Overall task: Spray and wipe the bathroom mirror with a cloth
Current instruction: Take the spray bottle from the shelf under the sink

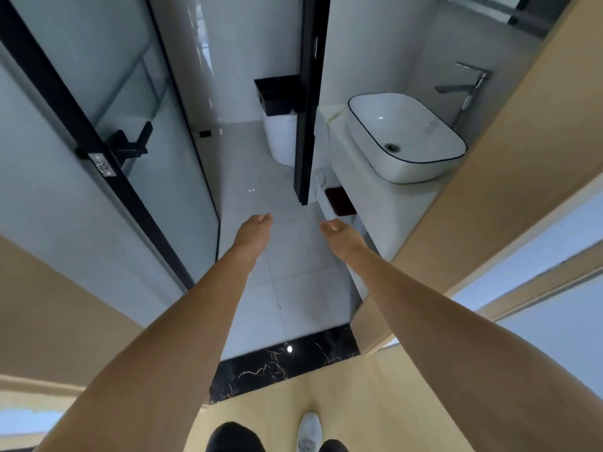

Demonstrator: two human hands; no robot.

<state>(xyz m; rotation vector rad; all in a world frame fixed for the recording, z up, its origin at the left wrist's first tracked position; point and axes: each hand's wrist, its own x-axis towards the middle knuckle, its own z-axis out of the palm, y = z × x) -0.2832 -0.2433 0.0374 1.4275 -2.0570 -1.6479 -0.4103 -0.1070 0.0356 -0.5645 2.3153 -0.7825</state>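
Left hand (253, 231) and right hand (339, 231) reach forward, loosely curled, each grip empty; mirror (528, 14) glimpsed above the basin (404, 158).

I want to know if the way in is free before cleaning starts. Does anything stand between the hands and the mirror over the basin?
Both hands, left and right, are empty at the doorway. The floor ahead looks bare. A black frame post stands left of the basin. The mirror shows only partly at the upper right; no cloth or spray is visible.
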